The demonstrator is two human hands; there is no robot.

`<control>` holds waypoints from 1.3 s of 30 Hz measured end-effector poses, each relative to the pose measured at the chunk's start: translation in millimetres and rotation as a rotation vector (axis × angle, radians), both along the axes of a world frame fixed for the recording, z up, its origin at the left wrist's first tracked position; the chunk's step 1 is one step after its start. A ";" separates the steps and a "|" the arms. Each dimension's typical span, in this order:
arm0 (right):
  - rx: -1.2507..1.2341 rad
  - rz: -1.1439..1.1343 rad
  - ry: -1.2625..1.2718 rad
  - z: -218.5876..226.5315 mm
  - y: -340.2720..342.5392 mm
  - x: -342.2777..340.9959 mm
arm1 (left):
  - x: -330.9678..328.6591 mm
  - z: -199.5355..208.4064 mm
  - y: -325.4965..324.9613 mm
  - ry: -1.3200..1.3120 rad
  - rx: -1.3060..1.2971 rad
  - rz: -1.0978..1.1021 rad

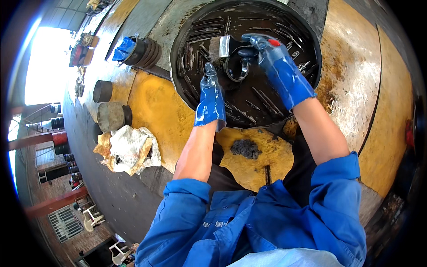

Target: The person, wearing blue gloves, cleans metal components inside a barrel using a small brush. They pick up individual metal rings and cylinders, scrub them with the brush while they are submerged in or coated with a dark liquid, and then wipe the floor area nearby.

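Observation:
A flat paintbrush (224, 46) with a shiny metal band is in my right hand (273, 55). The blue-gloved fingers of that hand are closed round its dark handle, and the bristles point left. My left hand (210, 95), in a wet blue glove, grips a black, oily metal ring (236, 79) by its left side; its fingers partly hide the hold. Both hands are over a large round pan (175, 73) of dark oily liquid. Several thin, dark metal strips (267, 101) lie in the pan, and the brush is just above the ring.
Left of the pan stand a ribbed dark cylinder (149, 54) with blue plastic in it and two grey metal sleeves (111, 116). A crumpled white cloth or bag (130, 149) lies nearer. Between my legs a dark grey clump (246, 149) rests on the yellow floor plate (262, 171).

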State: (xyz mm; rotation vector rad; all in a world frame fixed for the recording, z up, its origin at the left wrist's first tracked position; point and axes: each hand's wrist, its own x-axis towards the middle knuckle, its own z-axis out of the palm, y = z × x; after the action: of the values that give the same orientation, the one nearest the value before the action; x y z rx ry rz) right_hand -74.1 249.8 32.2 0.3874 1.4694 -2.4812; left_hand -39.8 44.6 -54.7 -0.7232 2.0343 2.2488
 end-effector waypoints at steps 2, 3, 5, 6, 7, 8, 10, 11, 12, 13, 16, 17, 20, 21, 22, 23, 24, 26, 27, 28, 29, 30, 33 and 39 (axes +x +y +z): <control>0.008 -0.077 -0.001 6.1 18.8 0.7 | -1.5 -0.2 3.5 -0.002 0.009 -0.011; -0.005 -0.110 -0.003 1.8 26.2 -1.3 | -1.5 -0.4 4.3 -0.002 0.010 -0.015; -0.050 -0.150 -0.018 -12.2 41.4 -11.1 | -1.8 2.6 5.6 0.005 0.009 -0.024; -0.067 -0.166 -0.030 -19.7 49.3 -16.0 | -2.3 4.3 6.9 0.006 0.004 -0.030; -0.084 -0.171 -0.042 -25.9 54.6 -20.1 | -0.3 6.5 5.2 0.006 -0.002 -0.035; -0.094 -0.170 -0.050 -32.1 59.6 -23.7 | 1.0 8.8 3.1 0.005 -0.014 -0.044; -0.099 -0.157 -0.062 -45.4 68.7 -27.2 | 7.6 13.2 -1.0 0.003 -0.041 -0.078; -0.084 -0.133 -0.059 -52.6 73.6 -28.8 | 11.6 16.7 -2.7 0.008 -0.055 -0.106; -0.058 -0.109 -0.050 -60.3 79.1 -28.3 | 14.8 18.5 -3.7 0.015 -0.075 -0.138; 0.005 -0.065 -0.036 -71.3 88.1 -29.9 | 17.6 20.9 -3.9 0.030 -0.103 -0.183; 0.146 0.056 -0.007 -74.8 91.4 -23.8 | 23.4 21.3 -9.4 0.100 -0.218 -0.327; 0.140 0.063 -0.005 -67.3 85.7 -18.7 | 26.0 22.0 -12.8 0.141 -0.269 -0.378; 0.129 0.040 0.073 -62.8 82.9 -10.0 | 18.3 13.0 -17.5 0.073 -0.597 -0.644; 0.131 0.044 0.070 -63.9 80.5 -9.0 | 17.4 6.9 -13.3 0.070 -0.455 -0.561; 0.257 0.036 0.102 -66.4 75.3 -8.3 | 14.6 3.5 -5.4 0.038 -0.193 -0.426; 0.388 0.023 0.140 -59.6 69.7 -7.4 | 8.3 1.3 2.7 0.014 0.059 -0.293; 0.425 -0.004 0.139 -53.2 66.0 1.7 | 1.2 -1.2 9.3 -0.012 0.261 -0.192; 0.565 -0.035 0.185 -62.6 57.6 10.8 | -12.9 -5.9 18.5 -0.032 0.513 -0.094; 0.695 -0.054 0.214 -67.2 51.9 16.9 | -17.7 -7.1 20.0 -0.032 0.583 -0.074; 0.615 0.027 0.100 -43.4 41.1 29.6 | -18.6 -11.2 16.4 -0.028 0.615 -0.052; 0.714 -0.016 0.252 -45.6 36.2 35.8 | -20.4 -12.6 18.0 -0.028 0.651 -0.047; 0.707 0.004 0.238 -45.1 34.4 44.3 | -19.9 -14.2 19.2 -0.031 0.674 -0.050; 0.706 -0.016 0.367 -32.2 17.7 61.6 | -12.5 -19.6 16.9 -0.044 0.719 -0.039; 0.607 -0.064 0.615 -20.9 0.8 63.3 | -20.6 -27.7 18.0 -0.006 0.792 -0.025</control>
State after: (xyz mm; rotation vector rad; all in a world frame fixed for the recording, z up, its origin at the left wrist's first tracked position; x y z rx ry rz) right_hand -10.7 250.6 11.3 -0.2803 2.4840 -2.2466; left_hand -60.3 62.6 -82.5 -0.5978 0.9595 2.6914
